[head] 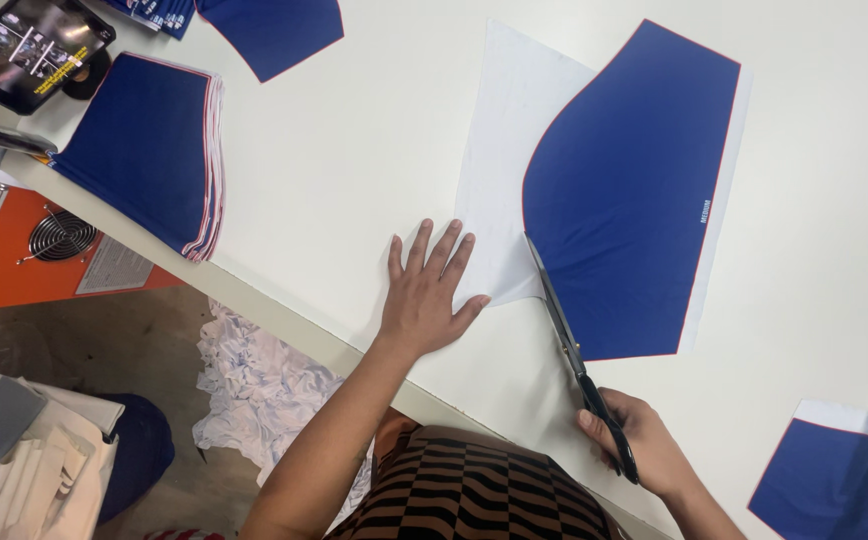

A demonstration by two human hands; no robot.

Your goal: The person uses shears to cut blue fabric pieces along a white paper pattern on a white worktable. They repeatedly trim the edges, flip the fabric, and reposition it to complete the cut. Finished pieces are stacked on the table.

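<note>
A wide white bench (354, 150) carries a white fabric sheet printed with a curved blue panel (634, 190). The left hand (426, 295) lies flat with fingers spread, pinning the sheet's white margin so it stays taut. The right hand (634, 445) grips black-handled scissors (566, 335), whose blades reach away from it along the panel's left edge, just right of the left hand.

scissors (566, 330) between left hand (424, 295) and fabric piece (629, 190), stack (154, 150) far left

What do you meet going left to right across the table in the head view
Stack of blue fabric pieces → left hand pressing the white sheet → scissors in the right hand → blue panel → blue piece at the right edge.
</note>
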